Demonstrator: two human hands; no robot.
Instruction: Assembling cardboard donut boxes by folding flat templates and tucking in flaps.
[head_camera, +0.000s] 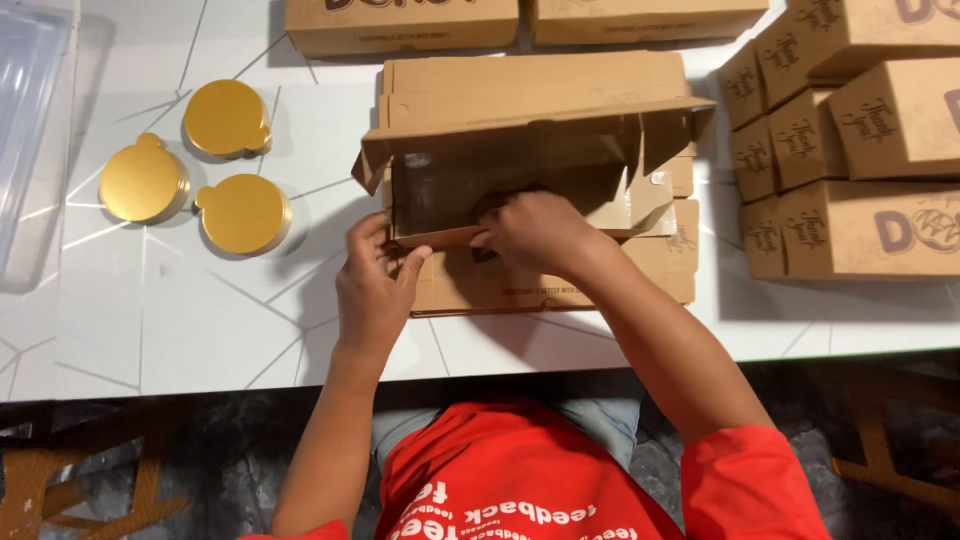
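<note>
At frame centre on the white table (200, 330), our left hand (372, 290) and right hand (535, 232) grip the front edge of the half-folded brown cardboard box (520, 150): light, stiff, easily creased, best held along panel edges.

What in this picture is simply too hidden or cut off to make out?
Head view only:
- Right hand fingertips: tucked inside the half-folded box, behind its front wall.
- Flat cardboard stack: mostly covered by that box and both hands.
- Finished boxes: cut off by the top and right edges.
- Clear plastic lid: cut off by the left edge.
</note>
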